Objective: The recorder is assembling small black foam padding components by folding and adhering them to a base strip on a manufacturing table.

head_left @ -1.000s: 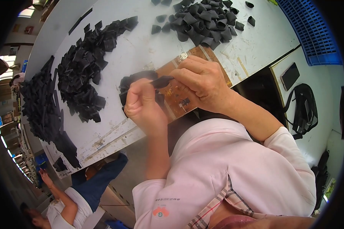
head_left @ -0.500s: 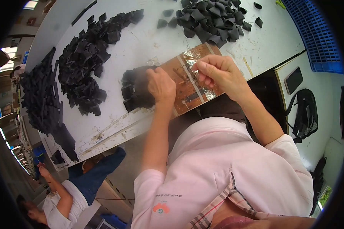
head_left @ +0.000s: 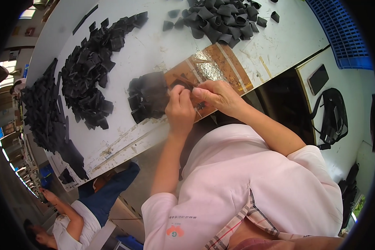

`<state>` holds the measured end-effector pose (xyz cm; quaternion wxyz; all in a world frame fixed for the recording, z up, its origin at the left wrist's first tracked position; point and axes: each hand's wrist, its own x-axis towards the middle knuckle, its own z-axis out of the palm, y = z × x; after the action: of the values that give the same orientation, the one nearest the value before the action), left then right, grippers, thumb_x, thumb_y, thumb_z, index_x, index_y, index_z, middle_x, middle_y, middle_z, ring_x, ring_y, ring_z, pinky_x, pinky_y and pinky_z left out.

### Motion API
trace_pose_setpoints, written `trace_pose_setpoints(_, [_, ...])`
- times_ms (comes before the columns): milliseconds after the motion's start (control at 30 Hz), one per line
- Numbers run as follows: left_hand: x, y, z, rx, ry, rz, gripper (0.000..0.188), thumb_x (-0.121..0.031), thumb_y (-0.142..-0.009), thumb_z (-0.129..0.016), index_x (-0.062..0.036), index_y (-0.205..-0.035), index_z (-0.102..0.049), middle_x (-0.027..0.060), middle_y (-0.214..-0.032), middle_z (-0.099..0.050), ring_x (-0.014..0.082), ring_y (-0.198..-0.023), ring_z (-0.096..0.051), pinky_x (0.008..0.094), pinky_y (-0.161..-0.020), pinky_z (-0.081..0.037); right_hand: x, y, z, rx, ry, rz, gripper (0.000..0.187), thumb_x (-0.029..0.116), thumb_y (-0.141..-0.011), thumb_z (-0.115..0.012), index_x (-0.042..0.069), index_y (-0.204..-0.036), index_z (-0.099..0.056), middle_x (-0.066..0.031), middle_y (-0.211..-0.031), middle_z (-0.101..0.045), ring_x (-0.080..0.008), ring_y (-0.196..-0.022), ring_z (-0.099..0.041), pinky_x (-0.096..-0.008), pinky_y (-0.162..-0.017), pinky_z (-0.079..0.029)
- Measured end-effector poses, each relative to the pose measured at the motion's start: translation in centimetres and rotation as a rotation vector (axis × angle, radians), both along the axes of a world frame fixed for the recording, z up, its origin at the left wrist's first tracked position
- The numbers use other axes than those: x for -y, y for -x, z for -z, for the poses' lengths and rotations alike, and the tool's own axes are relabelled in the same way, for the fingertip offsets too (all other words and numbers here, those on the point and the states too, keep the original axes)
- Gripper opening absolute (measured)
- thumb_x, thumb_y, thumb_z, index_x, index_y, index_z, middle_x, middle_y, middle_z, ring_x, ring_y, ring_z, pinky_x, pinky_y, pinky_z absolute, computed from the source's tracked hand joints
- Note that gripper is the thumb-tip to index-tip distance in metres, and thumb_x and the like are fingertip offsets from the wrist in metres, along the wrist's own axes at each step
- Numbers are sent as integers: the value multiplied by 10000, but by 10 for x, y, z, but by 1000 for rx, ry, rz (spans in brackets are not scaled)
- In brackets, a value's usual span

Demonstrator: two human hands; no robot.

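Observation:
Over a brown board (head_left: 233,66) with pale strips and a shiny patch of clear tape, my two hands meet, fingers pinched together. Between them is a small black strip-like piece (head_left: 182,82), mostly hidden by the fingers. My left hand (head_left: 181,107) has one end of it, and my right hand (head_left: 221,96) pinches at the other. Just left of my left hand lies a batch of flat black pieces (head_left: 148,96), laid close together at the board's left edge.
A curved heap of folded black pieces (head_left: 87,62) and a pile of black strips (head_left: 41,108) lie leftward on the white table (head_left: 154,54). Curled black loops (head_left: 221,18) are heaped at the back. Rightward are a blue basket (head_left: 341,33), a phone (head_left: 318,79) and a black mesh bag (head_left: 334,116). Another person (head_left: 79,216) is at lower left.
My left hand has left the batch of flat pieces and moved right, now with a black piece. My right hand has come down and left to meet it.

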<state>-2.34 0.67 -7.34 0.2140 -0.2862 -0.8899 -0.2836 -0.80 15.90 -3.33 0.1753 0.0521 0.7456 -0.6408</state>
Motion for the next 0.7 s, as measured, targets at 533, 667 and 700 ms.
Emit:
trace_pose_setpoints(533, [1,-25,18,641,-631,-134,157,-31,-805,-529,8,-957,-518,90,-858,-562,139,-632,-539,240,-564,-443,7,-1,40,130,401,244,158,157,-830,-558,27,-911,-596,13,-726,-568,-31,-542,-460,-160,-487,-398])
trace_pose_setpoints(667, [4,-14,-10,1108,-1085,-7,180,-123,-857,-495,17,-961,-539,57,-778,-587,103,-604,-526,193,-550,-407,-9,0,15,186,356,74,164,165,-825,-566,59,-950,-557,37,-730,-565,16,-552,-436,-121,-411,-295])
trace_pose_setpoints(700, [5,-13,-15,1110,-1087,-8,180,-123,-857,-495,17,-961,-539,57,-778,-587,103,-604,-526,193,-550,-407,-12,-1,14,189,355,74,164,165,-825,-566,59,-950,-557,37,-730,-565,16,-552,-436,-121,-411,-295])
